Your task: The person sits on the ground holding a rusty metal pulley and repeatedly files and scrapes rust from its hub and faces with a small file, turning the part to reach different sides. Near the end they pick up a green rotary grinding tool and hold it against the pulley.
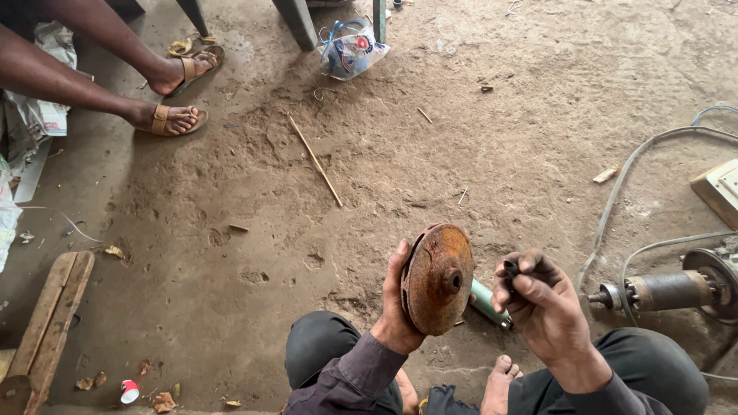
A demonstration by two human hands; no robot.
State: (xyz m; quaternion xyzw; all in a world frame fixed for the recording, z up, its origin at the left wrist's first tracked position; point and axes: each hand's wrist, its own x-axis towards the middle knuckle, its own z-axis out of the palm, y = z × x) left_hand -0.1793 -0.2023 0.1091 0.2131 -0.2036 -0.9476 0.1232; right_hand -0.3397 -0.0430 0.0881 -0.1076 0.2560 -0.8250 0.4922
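My left hand (397,300) grips a rusty round metal disc (437,278) from behind and holds it upright on edge, its raised hub facing right. My right hand (540,302) is closed around a small dark tool (511,269) whose tip pokes up beside the disc's hub, apart from it. A pale green cylinder (486,301) lies on the ground between and behind the two hands. I sit on the dirt floor, my knees and a bare foot (501,378) below.
A motor shaft with a round housing (670,290) and grey cables (624,178) sit at right. Another person's sandalled feet (171,117) rest at upper left. A thin stick (315,160), a plastic bag (350,51), wooden planks (48,323) and table legs are around.
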